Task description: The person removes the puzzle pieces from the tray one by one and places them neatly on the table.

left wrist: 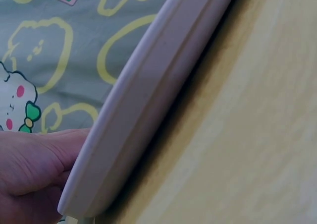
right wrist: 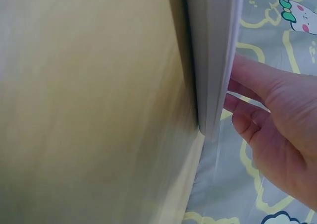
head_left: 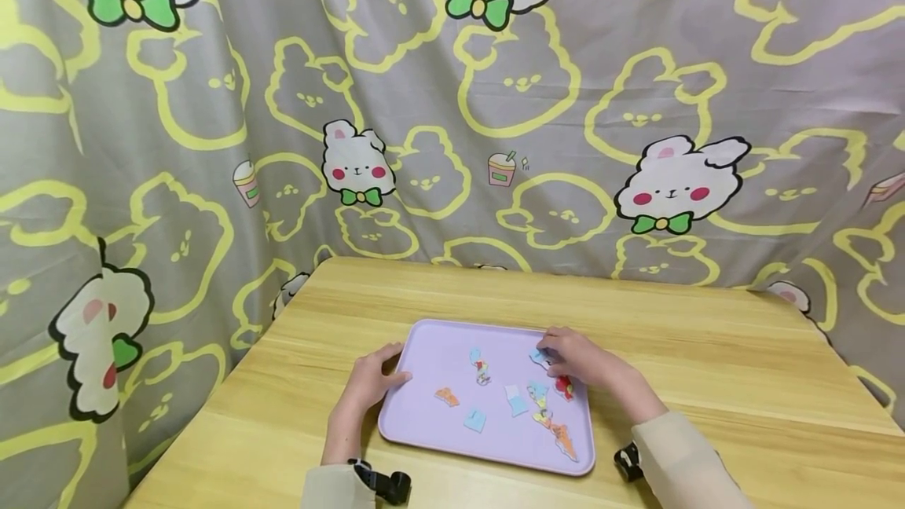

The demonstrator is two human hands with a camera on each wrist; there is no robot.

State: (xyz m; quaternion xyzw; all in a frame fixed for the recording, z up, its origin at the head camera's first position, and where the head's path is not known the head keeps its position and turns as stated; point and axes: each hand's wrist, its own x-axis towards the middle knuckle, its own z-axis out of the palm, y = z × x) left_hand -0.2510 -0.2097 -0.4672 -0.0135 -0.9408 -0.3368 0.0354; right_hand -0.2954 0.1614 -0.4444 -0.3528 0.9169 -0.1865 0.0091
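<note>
A lilac tray (head_left: 438,344) holds several small flat puzzle pieces with printed pictures. My left hand (head_left: 371,377) rests at the tray's left rim, thumb reaching over the edge and fingers relaxed. In the left wrist view that hand (left wrist: 34,172) shows partly behind the tray wall. Over the tray's far right corner, my right hand (head_left: 571,353) pinches a light-blue puzzle piece (head_left: 540,357) between thumb and fingers. A red puzzle piece (head_left: 564,388) lies just under this hand. In the right wrist view the tray's side hides the fingertips of the right hand (right wrist: 277,120).
Joined pieces ending in an orange piece (head_left: 563,441) lie along the tray's right side. A short strip (head_left: 481,371), another orange piece (head_left: 447,396) and loose blue pieces (head_left: 475,419) lie further left. The wooden table (head_left: 283,407) meets a patterned curtain (head_left: 438,100).
</note>
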